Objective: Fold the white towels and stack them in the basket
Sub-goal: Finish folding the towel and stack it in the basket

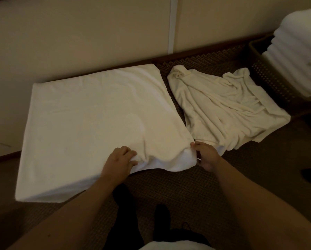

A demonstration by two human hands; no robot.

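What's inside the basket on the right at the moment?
The basket holds a tall stack of folded white towels rising above its rim. The stack covers the bottom, so anything beneath it is hidden.

Left hand (pixel 119 162) is gripping the near edge of the flat white towel (pixel 89 123), fingers curling into a bunched fold. Right hand (pixel 204 156) is pinching that towel's near-right corner. Towel is lying spread on the patterned brown carpet (pixel 187 193). Crumpled towel (pixel 223 105) is sitting just right of it, edges touching. Far right: basket (pixel 277 82) is holding a stack of folded towels (pixel 299 51).
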